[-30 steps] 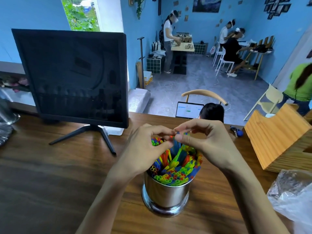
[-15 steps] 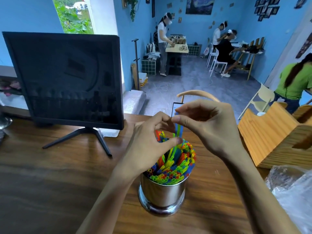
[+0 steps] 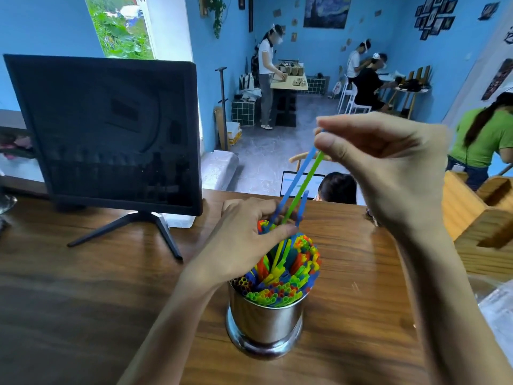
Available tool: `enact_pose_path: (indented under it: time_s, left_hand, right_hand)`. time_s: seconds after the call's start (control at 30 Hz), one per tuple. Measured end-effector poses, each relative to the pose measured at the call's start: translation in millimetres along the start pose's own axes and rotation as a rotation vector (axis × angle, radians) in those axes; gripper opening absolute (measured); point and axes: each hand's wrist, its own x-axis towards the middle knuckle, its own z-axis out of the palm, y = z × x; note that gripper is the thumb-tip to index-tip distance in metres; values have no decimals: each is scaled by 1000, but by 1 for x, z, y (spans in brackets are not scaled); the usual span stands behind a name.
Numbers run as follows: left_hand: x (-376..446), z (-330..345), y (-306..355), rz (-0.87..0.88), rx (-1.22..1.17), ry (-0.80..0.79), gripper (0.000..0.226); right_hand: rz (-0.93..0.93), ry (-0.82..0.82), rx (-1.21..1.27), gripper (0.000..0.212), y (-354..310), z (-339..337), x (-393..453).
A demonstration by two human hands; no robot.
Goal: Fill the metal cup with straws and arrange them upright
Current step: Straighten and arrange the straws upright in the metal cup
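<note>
My right hand (image 3: 388, 173) pinches the tops of a blue straw (image 3: 294, 182) and a green straw (image 3: 305, 182), lifted high above the cup (image 3: 266, 320). Below that grip, my left hand (image 3: 244, 240) curls around their lower ends and the standing straws (image 3: 288, 270), fingers pressed on the bundle. The cup stands on the table (image 3: 83, 301), under my left grip, packed nearly full. If I pull higher, the two straws may slip free of the bundle and drop, or drag neighbours askew; leaning on the bundle could tip the cup. Half a second ago my right grip sat low, just above the bundle; now it is raised well clear.
</note>
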Motion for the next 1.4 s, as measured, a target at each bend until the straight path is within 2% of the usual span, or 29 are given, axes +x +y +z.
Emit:
enact_pose_path:
  time_s: [0.07, 0.13, 0.27, 0.43, 0.53, 0.63, 0.73, 0.83, 0.9, 1.03, 1.17, 1.33, 1.4]
  left_hand:
    - [-1, 1, -4, -19, -13, 0, 27]
    - [-4, -1, -5, -16, -75, 4, 21]
    - [-16, -9, 0, -6, -313, 18, 21]
    - [-21, -26, 3, -13, -525, 279, 26]
    - [-19, -34, 7, -63, -617, 444, 21]
    - [-16, -41, 11, -107, -737, 576, 24]
    - [-11, -47, 18, -105, -817, 640, 29]
    - [-6, -45, 27, -28, -758, 668, 30]
    - [-4, -41, 34, 39, -673, 671, 36]
    - [2, -35, 36, 231, -451, 596, 54]
    - [2, -33, 21, 249, -274, 428, 47]
    - [-7, -23, 4, 149, -245, 212, 30]
    - [-10, -19, -4, 118, -159, 122, 22]
  right_hand:
    - [-18, 58, 8, 17, -2, -7, 0]
    - [12, 97, 18, 19, 2, -13, -4]
    - [133, 165, 57, 14, 21, -21, -19]
    - [325, 250, 274, 12, 32, -22, -37]
    - [388, 205, 311, 10, 38, -17, -52]
    - [434, 92, 232, 14, 39, -12, -69]
    - [462, -77, 149, 15, 37, -3, -81]
    - [485, -213, 101, 18, 40, 9, -89]
    - [483, -299, 31, 20, 44, 15, -93]
    - [363, -454, -306, 24, 44, 18, -94]
    - [363, -581, -333, 34, 41, 11, -91]
    - [389, -502, -229, 28, 38, 5, -87]
    - [380, -476, -235, 27, 39, 5, -87]
